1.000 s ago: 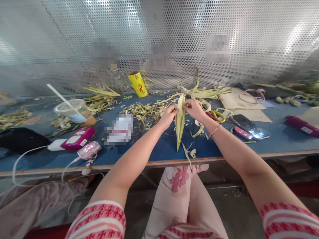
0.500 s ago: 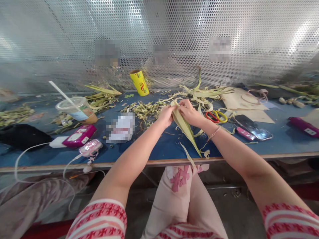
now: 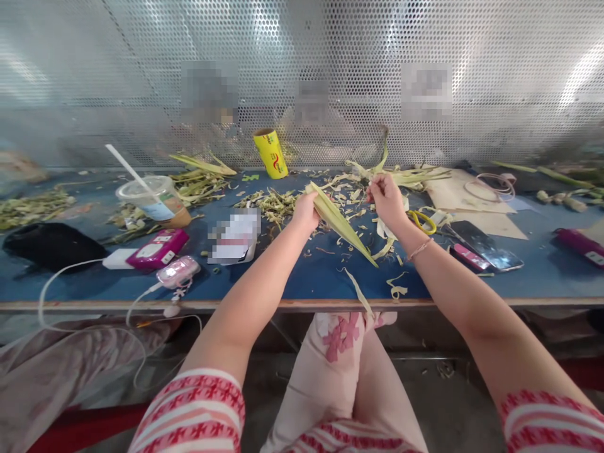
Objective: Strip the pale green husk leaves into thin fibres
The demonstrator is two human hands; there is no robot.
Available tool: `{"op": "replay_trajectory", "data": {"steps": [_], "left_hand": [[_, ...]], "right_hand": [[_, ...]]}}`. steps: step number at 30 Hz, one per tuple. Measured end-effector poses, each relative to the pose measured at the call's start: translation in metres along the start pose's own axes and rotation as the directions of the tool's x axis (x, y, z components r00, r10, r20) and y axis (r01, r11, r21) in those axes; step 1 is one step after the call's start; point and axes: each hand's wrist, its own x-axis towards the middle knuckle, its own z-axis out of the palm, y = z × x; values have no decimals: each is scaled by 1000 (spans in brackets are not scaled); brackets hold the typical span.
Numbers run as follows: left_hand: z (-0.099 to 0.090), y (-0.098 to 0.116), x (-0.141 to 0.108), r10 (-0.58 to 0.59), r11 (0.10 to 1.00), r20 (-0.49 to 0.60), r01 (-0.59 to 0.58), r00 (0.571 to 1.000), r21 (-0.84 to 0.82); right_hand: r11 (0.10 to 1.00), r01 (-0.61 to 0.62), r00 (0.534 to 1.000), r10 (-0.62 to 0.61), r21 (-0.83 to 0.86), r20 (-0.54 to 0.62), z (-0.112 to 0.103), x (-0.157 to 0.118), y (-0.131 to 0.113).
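Note:
My left hand (image 3: 307, 212) is closed round the near-left end of a long, pale green corn husk (image 3: 342, 226). The husk slants down to the right over the table, its pointed tip towards me. Apart from it, to the right, my right hand (image 3: 387, 198) is raised with its fingers curled together. Whether anything is pinched in them is hidden or too small to make out. Behind that hand lies a heap of husks (image 3: 415, 176). The yellow handle of a pair of scissors (image 3: 422, 221) shows beside my right wrist.
Several items lie on the blue table (image 3: 292, 283): a plastic cup (image 3: 163, 204) with a straw, a yellow roll (image 3: 271, 154), a purple power bank (image 3: 163, 248), a phone (image 3: 488, 245), dry scraps (image 3: 274, 207). A perforated metal panel (image 3: 330, 50) stands behind. One strip (image 3: 357, 289) hangs over the front edge.
My right hand has let go of the husk and moved right, away from my left hand. The husk stays in my left hand, its tip now further from the table's front edge.

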Motion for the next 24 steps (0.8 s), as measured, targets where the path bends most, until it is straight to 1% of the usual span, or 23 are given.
{"op": "replay_trajectory", "data": {"steps": [1, 3, 4, 5, 7, 9, 10, 12, 15, 18, 20, 22, 24], "left_hand": [[0, -1, -1, 15, 999, 7, -15, 1000, 37], [1, -2, -4, 52, 990, 21, -55, 998, 133], [1, -3, -5, 78, 979, 30, -82, 997, 187], [2, -4, -7, 107, 964, 40, -114, 993, 241], [2, -6, -9, 179, 923, 71, -193, 981, 334], [2, -9, -9, 230, 883, 108, -254, 967, 395], [1, -10, -8, 241, 873, 122, -270, 963, 407], [0, -12, -6, 250, 878, 127, -280, 960, 389], [-2, -12, -3, 246, 913, 91, -262, 965, 313], [-3, -9, -1, 235, 931, 62, -243, 970, 273], [-4, -7, -2, 221, 935, 70, -231, 973, 267], [-3, -4, -5, 188, 946, 92, -206, 978, 252], [-1, -3, -8, 147, 957, 114, -171, 983, 236]], "right_hand": [[990, 37, 999, -38, -138, -1, -1, 0, 1], [923, 107, 994, -94, -368, 53, -2, -2, 1], [895, 132, 991, -105, -425, 88, -1, -3, 0], [887, 142, 988, -98, -439, 122, 1, -4, -2], [918, 119, 981, -49, -379, 189, 6, -8, -9], [949, 46, 967, 35, -311, 251, 12, -13, -18], [951, 21, 962, 64, -307, 266, 15, -15, -22], [949, -28, 963, 110, -314, 245, 18, -19, -30], [957, -99, 973, 150, -272, 173, 19, -20, -34], [976, -161, 976, 179, -143, 126, 19, -20, -31], [978, -209, 972, 211, -31, 105, 19, -20, -28], [961, -267, 961, 259, 78, 100, 20, -19, -26], [928, -338, 940, 325, 159, 105, 19, -19, -26]]}}
